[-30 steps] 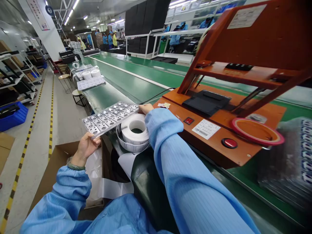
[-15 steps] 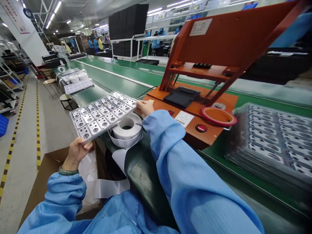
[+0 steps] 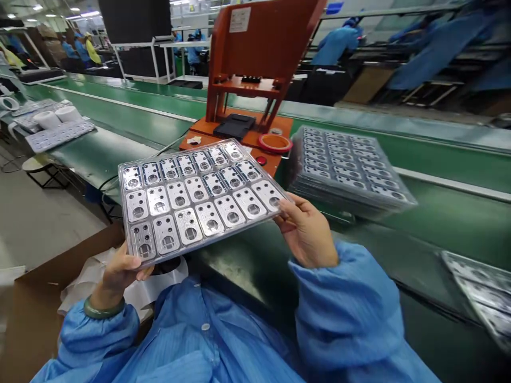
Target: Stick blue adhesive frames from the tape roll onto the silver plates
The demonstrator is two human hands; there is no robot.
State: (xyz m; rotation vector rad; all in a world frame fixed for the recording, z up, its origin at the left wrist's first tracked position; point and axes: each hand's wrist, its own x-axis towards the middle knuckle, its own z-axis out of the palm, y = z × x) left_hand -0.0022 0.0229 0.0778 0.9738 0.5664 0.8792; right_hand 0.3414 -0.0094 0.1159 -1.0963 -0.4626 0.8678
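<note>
A clear plastic tray [image 3: 217, 237] is held up level in front of me, tilted slightly towards me. Rows of silver metal plates [image 3: 191, 230], each with a round opening and small dark holes, fill its pockets. My left hand [image 3: 118, 272] grips the near left corner, thumb on top and fingers underneath. At the right end, my right hand [image 3: 308, 230] pinches the corner, its other fingers partly hidden below. Beyond the tray stands an orange press [image 3: 263, 48] with its upper part raised. The tray hides part of the press's base.
Stacked similar trays [image 3: 347, 165] stand right of the press, beside a red tape roll [image 3: 275, 142]. Another tray [image 3: 483, 287] lies at the far right. A cardboard box [image 3: 35, 314] with white liner strips sits low left. White rolls [image 3: 48, 120] rest on the left bench.
My view has turned right. Both hands have carried the tray rightwards and closer to me, and the right hand now holds its near right corner. The bench roll beneath it is now hidden.
</note>
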